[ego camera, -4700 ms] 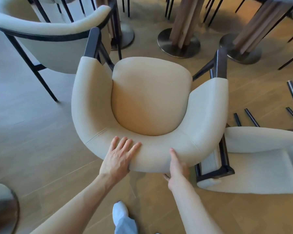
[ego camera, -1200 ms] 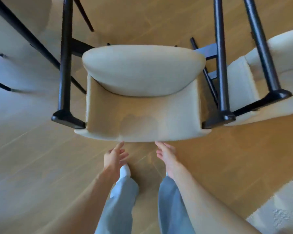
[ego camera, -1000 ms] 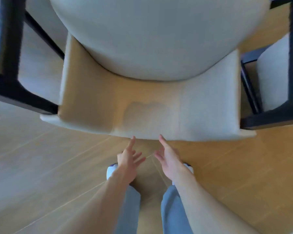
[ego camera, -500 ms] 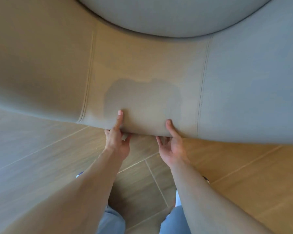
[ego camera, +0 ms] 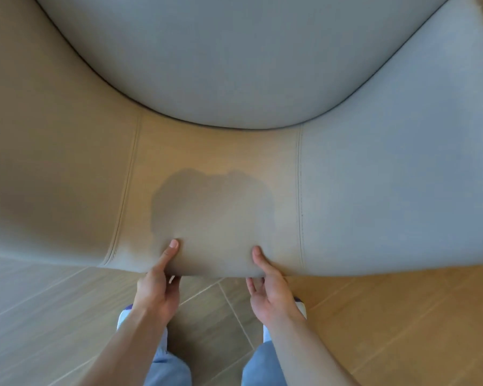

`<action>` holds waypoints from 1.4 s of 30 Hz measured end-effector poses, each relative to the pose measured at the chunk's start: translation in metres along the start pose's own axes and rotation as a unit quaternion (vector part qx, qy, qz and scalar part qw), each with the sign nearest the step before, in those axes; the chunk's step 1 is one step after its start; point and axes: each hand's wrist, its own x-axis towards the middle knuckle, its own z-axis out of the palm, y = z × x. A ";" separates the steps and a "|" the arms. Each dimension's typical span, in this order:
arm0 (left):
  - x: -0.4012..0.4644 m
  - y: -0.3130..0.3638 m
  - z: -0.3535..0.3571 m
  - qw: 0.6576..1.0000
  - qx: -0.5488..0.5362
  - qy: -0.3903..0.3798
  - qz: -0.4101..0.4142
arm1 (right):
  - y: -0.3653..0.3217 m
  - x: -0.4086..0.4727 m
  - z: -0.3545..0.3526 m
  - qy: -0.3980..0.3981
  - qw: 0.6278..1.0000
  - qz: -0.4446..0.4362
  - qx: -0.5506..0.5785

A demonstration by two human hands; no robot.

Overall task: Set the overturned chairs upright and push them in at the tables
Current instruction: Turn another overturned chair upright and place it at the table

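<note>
A cream upholstered chair [ego camera: 67,176] lies tipped over and fills most of the head view, very close to the camera. Its curved backrest faces me, and its rounded seat cushion [ego camera: 240,59] bulges above. My left hand [ego camera: 158,288] grips the lower rim of the backrest, thumb on top and fingers curled underneath. My right hand [ego camera: 271,291] holds the same rim a little to the right, in the same way. The chair's black legs are out of sight.
Wood-plank floor [ego camera: 388,316] shows below the chair, with my feet and blue trousers [ego camera: 165,363] just behind my hands. The chair blocks everything beyond it.
Earlier my hands pushed an upright chair in. Then I bent to this overturned chair, reached out with open hands and took its backrest rim. Since half a second ago the chair looms larger.
</note>
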 end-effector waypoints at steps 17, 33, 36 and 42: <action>-0.309 0.179 0.089 0.937 0.313 0.138 0.073 | -0.140 -0.308 0.109 0.080 0.983 -0.031 -0.165; -0.327 0.309 0.232 0.130 0.767 -0.186 0.600 | -0.268 -0.415 0.206 0.016 0.986 -0.006 -0.167; -0.328 0.341 0.269 0.135 0.763 -0.185 0.605 | -0.281 -0.429 0.208 0.006 0.967 -0.124 -0.222; -0.349 0.411 0.361 0.165 0.813 -0.153 0.536 | -0.325 -0.442 0.270 -0.051 0.449 -0.717 -0.531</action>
